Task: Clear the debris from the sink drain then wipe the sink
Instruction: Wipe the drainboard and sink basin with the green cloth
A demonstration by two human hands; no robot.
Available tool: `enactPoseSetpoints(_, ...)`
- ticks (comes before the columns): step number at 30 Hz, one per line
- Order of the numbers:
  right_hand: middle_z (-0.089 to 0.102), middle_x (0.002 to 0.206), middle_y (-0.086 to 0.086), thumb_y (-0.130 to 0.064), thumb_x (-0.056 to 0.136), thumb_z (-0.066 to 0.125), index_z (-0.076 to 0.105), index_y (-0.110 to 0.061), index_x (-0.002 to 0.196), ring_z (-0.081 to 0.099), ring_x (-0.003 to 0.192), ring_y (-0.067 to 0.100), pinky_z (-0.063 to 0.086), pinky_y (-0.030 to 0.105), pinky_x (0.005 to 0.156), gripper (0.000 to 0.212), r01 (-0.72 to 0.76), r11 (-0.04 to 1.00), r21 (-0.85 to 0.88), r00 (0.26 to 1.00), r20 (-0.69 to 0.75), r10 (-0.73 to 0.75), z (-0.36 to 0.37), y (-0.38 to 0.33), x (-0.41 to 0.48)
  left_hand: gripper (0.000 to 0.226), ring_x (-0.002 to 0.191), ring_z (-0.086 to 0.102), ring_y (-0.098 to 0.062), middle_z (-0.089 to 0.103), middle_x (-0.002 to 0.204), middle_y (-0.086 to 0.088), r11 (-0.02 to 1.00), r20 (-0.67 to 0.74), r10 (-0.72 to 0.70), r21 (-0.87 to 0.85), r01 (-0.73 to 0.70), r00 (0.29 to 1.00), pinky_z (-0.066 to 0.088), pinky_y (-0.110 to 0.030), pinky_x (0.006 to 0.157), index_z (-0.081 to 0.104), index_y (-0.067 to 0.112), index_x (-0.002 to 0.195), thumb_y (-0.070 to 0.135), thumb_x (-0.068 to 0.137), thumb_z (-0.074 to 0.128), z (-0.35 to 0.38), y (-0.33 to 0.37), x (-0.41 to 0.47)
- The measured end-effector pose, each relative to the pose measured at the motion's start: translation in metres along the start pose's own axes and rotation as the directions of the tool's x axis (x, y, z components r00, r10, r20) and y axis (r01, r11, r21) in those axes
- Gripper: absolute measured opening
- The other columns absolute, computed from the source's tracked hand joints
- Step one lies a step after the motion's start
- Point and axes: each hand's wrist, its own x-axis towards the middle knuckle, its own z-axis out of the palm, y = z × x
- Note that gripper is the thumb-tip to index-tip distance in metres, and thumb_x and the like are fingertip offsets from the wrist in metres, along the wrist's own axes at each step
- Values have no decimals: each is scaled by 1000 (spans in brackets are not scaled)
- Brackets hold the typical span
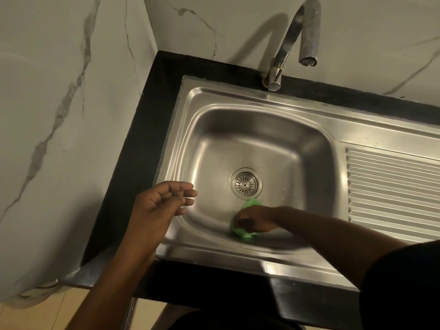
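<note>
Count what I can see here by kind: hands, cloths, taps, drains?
Hands: 2, left hand loosely curled over the sink edge, right hand pressing the cloth.
Cloth: 1, green.
Tap: 1.
Drain: 1.
Total: 5.

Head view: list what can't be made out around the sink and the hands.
- Cloth: mostly covered by the right hand; its full shape is hidden.
- Left hand: fingers curled; whether they pinch any debris is too small to tell.
- Drain: slots too small to show bits left inside.
- Drainboard: cut off by the right edge.
- Tap: water marks blurred.
</note>
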Motion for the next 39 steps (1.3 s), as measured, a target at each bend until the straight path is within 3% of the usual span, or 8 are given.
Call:
enactPoseSetpoints(5, 70, 118, 16, -6, 98, 59, 70, -9, 123, 66, 93, 28, 54, 29, 75, 28, -250, 965, -75, 967, 28, 253, -21, 37, -27, 33, 98, 80, -24, 84, 102, -5, 1000, 11, -4, -3, 4, 1000, 59, -37, 86, 80, 18, 106, -5, 101, 56, 2, -1, 3)
enactPoseSetpoints(10, 58, 66, 19, -9, 92, 61, 67, 0, 69, 54, 55, 28, 45, 26, 56, 26, -487, 868, -93, 873, -46, 485, -59, 60, -39, 32, 99, 80, -25, 84, 103, -5, 1000, 2, -1, -8, 1, 1000, 61, -29, 81, 80, 18, 106, -4, 101, 57, 2, -3, 5)
enactPoseSetpoints(12, 64, 72, 19, -18, 96, 59, 76, -1, 79, 62, 63, 28, 50, 26, 64, 29, -519, 853, -58, 853, -101, 513, -74, 57, -38, 31, 99, 80, -25, 84, 102, -6, 1000, 2, 2, -8, -2, 1000, 61, -31, 83, 80, 18, 106, -3, 101, 57, 2, -4, 5)
enactPoseSetpoints(17, 62, 137, 11, -27, 103, 55, 64, -15, 130, 58, 130, 34, 49, 41, 103, 31, -436, 678, -592, 896, -355, 266, -115, 50, -45, 30, 100, 80, -25, 84, 103, -5, 1000, 16, 10, 12, -11, 1000, 60, -35, 85, 79, 17, 108, -2, 102, 57, 10, -5, 4)
enactPoseSetpoints(27, 43, 149, 18, -29, 96, 60, 39, -19, 150, 51, 136, 40, 48, 46, 106, 59, -517, 699, -494, 826, -501, 256, -118, 62, -41, 30, 100, 79, -27, 83, 102, -7, 1000, 6, -6, 26, 6, 1000, 61, -46, 94, 79, 13, 109, -5, 100, 56, 26, -3, -7)
enactPoseSetpoints(32, 56, 145, 10, -39, 94, 58, 52, -14, 144, 54, 134, 33, 47, 38, 106, 56, -550, 628, -551, 835, -372, 405, -89, 47, -45, 31, 99, 79, -26, 84, 101, -6, 1000, 3, 4, 17, -4, 1000, 61, -47, 94, 79, 14, 108, -6, 100, 56, 26, 2, -10)
enactPoseSetpoints(35, 69, 131, 9, -29, 81, 70, 68, -13, 125, 66, 122, 28, 56, 39, 99, 47, -541, 677, -499, 838, -253, 484, -60, 36, -40, 31, 99, 80, -23, 84, 101, -4, 1000, 17, 12, 18, -12, 1000, 62, -45, 94, 79, 17, 107, -4, 100, 57, 26, 3, -11)
enactPoseSetpoints(39, 63, 136, 10, -26, 87, 68, 62, -13, 134, 62, 126, 29, 54, 41, 100, 50, -544, 774, -325, 838, -168, 519, -23, 29, -32, 33, 100, 79, -22, 84, 103, -4, 1000, 42, 18, 8, -19, 999, 61, -44, 93, 80, 19, 107, -3, 100, 58, 26, 5, -11)
